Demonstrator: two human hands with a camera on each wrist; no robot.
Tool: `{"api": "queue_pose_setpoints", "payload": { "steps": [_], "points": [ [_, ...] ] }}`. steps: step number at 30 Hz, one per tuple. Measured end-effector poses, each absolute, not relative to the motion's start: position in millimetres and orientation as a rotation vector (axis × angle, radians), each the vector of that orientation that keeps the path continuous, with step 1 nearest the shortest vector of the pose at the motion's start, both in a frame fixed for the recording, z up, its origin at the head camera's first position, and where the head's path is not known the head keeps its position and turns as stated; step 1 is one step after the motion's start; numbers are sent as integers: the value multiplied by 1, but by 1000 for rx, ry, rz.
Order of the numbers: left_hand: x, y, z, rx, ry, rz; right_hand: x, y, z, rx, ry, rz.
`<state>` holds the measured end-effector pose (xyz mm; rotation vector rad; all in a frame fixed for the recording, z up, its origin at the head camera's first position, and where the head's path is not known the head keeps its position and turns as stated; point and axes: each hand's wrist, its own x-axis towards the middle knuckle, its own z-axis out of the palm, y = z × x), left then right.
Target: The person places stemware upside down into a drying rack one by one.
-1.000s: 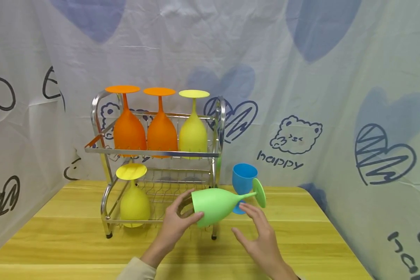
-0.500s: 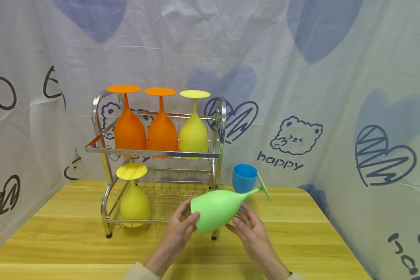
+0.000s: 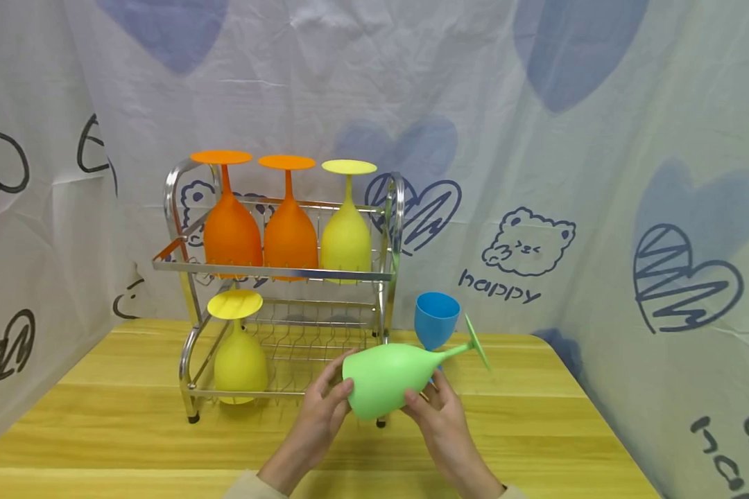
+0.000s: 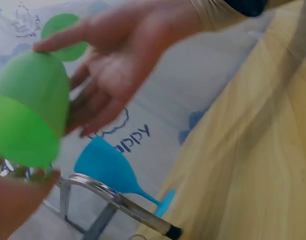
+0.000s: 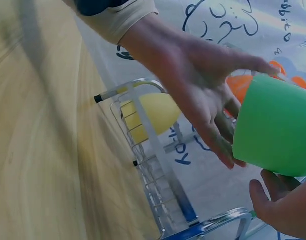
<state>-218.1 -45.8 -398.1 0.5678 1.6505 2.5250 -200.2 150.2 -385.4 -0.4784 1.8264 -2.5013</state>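
Observation:
A light green plastic goblet lies tilted on its side in the air over the table, foot up to the right and mouth to the left. My left hand grips it at the rim, thumb on the near side and fingers behind. At the stem end of the bowl my right hand holds it, thumb in front and the other fingers partly hidden behind. In the left wrist view the open mouth of the goblet shows. The right wrist view has its bowl between both hands.
A two-tier metal rack stands at the left back. Upside down on it are two orange goblets, a pale yellow goblet and, below, a yellow goblet. A blue goblet stands upright behind the green one.
My right hand has come in from the right and taken hold of the green goblet's bowl. The goblet has tilted, its foot swinging to the right. Rack and other goblets stay put.

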Motion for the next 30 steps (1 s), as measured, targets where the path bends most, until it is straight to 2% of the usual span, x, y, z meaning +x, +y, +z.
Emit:
{"api": "queue_pose_setpoints", "payload": {
  "steps": [8, 14, 21, 27, 30],
  "points": [
    [-210, -69, -386, 694, 2002, 2494, -207, 151, -397, -383, 2019, -2451],
    [-201, -106, -395, 604, 2424, 2237, -215, 151, -404, -408, 2242, -2332],
    [-190, -159, -396, 293, 2723, 2099, -225, 137, -413, -640, 2476, -2247],
    [-195, -205, -392, -255, 2855, 2090, -230, 120, -416, -866, 2583, -2219],
    [-205, -224, -393, -398, 2825, 2109, -227, 112, -409, -944, 2677, -2164]
  ]
}}
